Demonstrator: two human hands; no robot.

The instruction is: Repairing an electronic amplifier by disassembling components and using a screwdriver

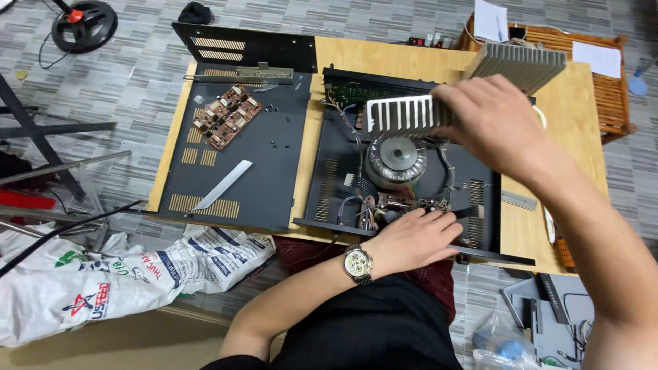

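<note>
teardown well along: cover panel (236, 147) off at 9 o'clock, right hand (493, 123) clamped on finned heat sink (401, 113) over open case (329, 185), left hand (415, 240) gripping wiring at 6; transformer (395, 159) remains inside.

head-worn view, steeply downward, close over wooden table (343, 51)

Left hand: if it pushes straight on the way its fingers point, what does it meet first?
The left hand points right along the front of the open black chassis. First in line looks like the black-handled tool at its fingertips, then the chassis's vented right side; depth is uncertain.
</note>
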